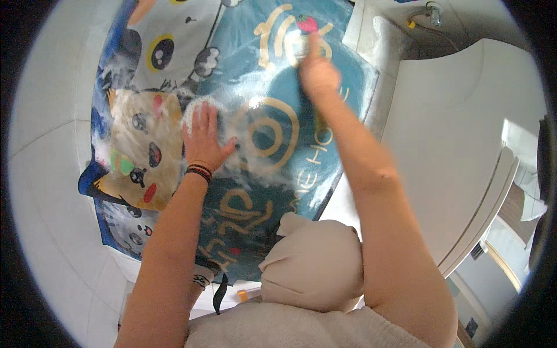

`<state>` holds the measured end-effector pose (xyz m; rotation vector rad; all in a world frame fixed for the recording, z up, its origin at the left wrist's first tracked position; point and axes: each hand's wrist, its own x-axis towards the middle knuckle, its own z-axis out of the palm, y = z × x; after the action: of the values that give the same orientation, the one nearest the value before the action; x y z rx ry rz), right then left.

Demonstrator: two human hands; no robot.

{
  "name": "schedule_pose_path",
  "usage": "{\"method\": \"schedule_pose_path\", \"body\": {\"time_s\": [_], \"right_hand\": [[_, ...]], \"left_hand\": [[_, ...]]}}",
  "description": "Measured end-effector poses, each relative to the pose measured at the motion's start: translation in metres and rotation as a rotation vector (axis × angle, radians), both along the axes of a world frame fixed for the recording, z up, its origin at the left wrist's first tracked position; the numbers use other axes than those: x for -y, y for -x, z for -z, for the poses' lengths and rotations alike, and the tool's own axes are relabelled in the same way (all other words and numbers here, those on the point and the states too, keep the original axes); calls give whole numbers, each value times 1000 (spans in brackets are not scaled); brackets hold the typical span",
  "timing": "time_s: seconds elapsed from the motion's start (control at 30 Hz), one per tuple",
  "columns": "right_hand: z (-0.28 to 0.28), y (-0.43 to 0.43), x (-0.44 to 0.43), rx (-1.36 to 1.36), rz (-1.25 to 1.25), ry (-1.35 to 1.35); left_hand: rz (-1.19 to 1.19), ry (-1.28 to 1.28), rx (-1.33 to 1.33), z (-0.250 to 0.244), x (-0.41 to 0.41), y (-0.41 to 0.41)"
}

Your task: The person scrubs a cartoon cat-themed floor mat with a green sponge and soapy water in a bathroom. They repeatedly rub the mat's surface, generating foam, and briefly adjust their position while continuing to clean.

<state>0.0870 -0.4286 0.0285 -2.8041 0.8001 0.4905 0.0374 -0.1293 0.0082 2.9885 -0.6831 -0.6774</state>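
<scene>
A wet, soapy floor mat [278, 87] printed with cartoon cats and large lettering lies spread before me. My left hand [203, 137] rests palm down on it with the fingers apart, in white suds near the tan cat's face. Braided bracelets circle that wrist. Farther up and to the right, my right hand [320, 71] is blurred over the lettering, just below a printed strawberry [307, 23]. Its fingers look bent, but whether it holds anything is hidden. The mat's left corner [89, 178] is creased and raised against the wall.
White tiled walls [52, 143] rise on the left. At right stands a large white tub or basin [439, 130], with a metal valve and hose [434, 17] above it. My knee is bent near the mat's lower edge. An orange-capped item [242, 296] lies below.
</scene>
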Motion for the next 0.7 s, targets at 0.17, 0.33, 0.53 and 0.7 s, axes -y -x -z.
{"method": "schedule_pose_path", "body": {"time_s": [0.17,0.33,0.53,0.7], "right_hand": [[10,127,-20,-49,-254,-60],[17,98,113,43,309,89],[3,9,-53,-59,-281,-32],[12,128,22,-114,9,-49]], "left_hand": [[-80,62,-64,-6,-7,2],[-33,118,3,5,-3,3],[-22,87,17,2,-4,-5],[7,153,47,3,13,-56]]}}
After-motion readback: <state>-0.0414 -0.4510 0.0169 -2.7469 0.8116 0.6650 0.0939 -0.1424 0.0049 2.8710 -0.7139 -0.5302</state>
